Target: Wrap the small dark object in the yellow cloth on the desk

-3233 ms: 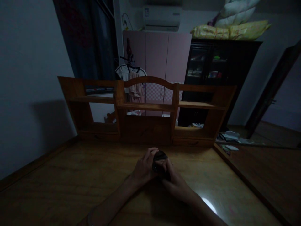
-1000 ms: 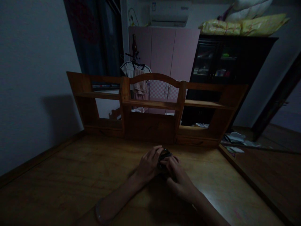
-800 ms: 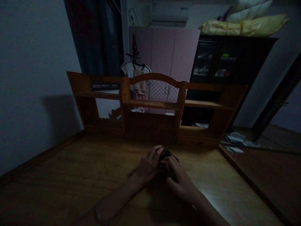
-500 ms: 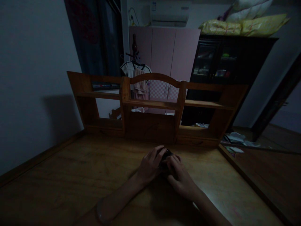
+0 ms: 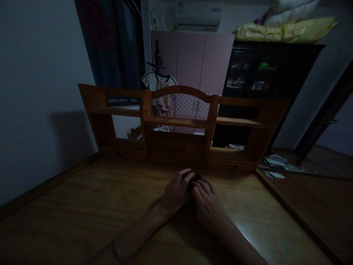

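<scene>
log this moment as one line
left hand: fingers around small dark object | right hand: fingers against it | object: mostly hidden | setting: wooden desk, dim light

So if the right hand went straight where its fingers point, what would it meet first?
The right hand would first meet the small dark object at its fingertips; beyond that, probably the left hand, though dim light makes depth unclear.
</scene>
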`<state>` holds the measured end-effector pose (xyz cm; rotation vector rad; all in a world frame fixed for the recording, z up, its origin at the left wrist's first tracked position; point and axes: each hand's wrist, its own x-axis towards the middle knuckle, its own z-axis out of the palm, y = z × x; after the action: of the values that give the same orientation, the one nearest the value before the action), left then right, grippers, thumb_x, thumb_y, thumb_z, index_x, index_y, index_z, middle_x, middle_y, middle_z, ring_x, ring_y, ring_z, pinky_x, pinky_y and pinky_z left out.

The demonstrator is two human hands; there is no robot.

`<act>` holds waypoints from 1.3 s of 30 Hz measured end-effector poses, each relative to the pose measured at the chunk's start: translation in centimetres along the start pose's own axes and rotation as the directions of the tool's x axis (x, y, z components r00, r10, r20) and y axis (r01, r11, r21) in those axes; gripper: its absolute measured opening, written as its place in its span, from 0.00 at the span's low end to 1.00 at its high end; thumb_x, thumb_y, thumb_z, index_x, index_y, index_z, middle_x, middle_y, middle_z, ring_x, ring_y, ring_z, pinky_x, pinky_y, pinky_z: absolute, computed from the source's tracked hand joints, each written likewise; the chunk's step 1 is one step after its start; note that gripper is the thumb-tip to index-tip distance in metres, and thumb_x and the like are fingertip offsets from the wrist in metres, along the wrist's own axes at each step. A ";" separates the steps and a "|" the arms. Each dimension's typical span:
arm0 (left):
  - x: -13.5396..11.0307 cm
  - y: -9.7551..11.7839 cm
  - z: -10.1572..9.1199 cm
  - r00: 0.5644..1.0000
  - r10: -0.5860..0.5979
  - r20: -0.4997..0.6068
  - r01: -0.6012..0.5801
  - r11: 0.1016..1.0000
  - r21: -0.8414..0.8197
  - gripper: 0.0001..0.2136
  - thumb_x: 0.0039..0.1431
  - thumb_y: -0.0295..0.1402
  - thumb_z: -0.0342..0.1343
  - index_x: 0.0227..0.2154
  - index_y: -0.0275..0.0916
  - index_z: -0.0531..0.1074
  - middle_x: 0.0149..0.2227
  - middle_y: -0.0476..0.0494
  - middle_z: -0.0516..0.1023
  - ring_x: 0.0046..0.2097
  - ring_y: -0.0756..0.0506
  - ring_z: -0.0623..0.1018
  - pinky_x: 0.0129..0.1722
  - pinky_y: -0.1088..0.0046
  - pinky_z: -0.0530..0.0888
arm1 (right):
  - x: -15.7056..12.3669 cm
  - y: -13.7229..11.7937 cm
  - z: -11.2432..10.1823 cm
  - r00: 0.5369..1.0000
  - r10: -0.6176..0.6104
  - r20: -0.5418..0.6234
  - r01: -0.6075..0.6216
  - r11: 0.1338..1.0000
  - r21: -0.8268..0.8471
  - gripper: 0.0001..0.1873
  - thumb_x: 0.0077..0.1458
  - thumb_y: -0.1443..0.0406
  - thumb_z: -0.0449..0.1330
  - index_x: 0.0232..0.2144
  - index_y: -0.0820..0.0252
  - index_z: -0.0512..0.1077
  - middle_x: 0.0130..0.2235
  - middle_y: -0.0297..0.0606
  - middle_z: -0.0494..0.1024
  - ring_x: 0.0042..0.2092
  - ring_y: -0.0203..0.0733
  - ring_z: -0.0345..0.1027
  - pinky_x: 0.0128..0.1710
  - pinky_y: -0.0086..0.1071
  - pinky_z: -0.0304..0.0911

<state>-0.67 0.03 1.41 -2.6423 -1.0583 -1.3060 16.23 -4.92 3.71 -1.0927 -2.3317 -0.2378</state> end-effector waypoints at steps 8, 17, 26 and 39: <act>0.1 0.2 0.0 0.999 -0.029 -0.019 0.029 0.999 0.020 0.32 0.57 0.33 0.55 0.62 0.45 0.50 0.62 0.38 0.57 0.61 0.39 0.64 0.56 0.60 0.68 | -0.4 0.1 0.6 0.997 0.030 -0.072 -0.026 0.998 0.055 0.23 0.52 0.80 0.48 0.49 0.62 0.64 0.57 0.51 0.65 0.61 0.55 0.52 0.58 0.56 0.55; 0.3 0.4 -0.1 0.998 -0.068 0.014 0.068 0.998 0.009 0.30 0.56 0.32 0.57 0.61 0.45 0.53 0.60 0.37 0.59 0.59 0.39 0.66 0.53 0.61 0.71 | -1.0 0.3 1.0 0.969 0.238 0.063 -0.221 0.730 0.647 0.31 0.40 0.78 0.51 0.49 0.57 0.59 0.54 0.43 0.67 0.51 0.46 0.63 0.49 0.38 0.63; 0.3 0.3 0.1 0.997 -0.079 0.004 0.079 0.997 0.014 0.33 0.53 0.30 0.59 0.61 0.45 0.53 0.60 0.37 0.59 0.58 0.38 0.67 0.53 0.60 0.71 | -0.8 1.1 0.8 0.947 0.271 0.176 -0.291 0.479 0.828 0.20 0.39 0.75 0.51 0.37 0.56 0.58 0.50 0.36 0.69 0.48 0.44 0.62 0.47 0.34 0.60; -0.2 0.4 0.8 1.000 0.027 -0.008 -0.026 0.997 0.077 0.28 0.58 0.36 0.56 0.60 0.43 0.53 0.58 0.38 0.62 0.57 0.40 0.68 0.52 0.63 0.73 | -0.9 0.8 1.3 0.982 0.188 -0.032 -0.149 0.860 0.488 0.17 0.48 0.77 0.50 0.40 0.56 0.59 0.42 0.41 0.67 0.44 0.46 0.61 0.45 0.39 0.61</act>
<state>0.03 -0.15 0.82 -2.5831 -1.0464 -1.2446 16.77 -4.46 2.10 -0.9975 -2.0456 0.3510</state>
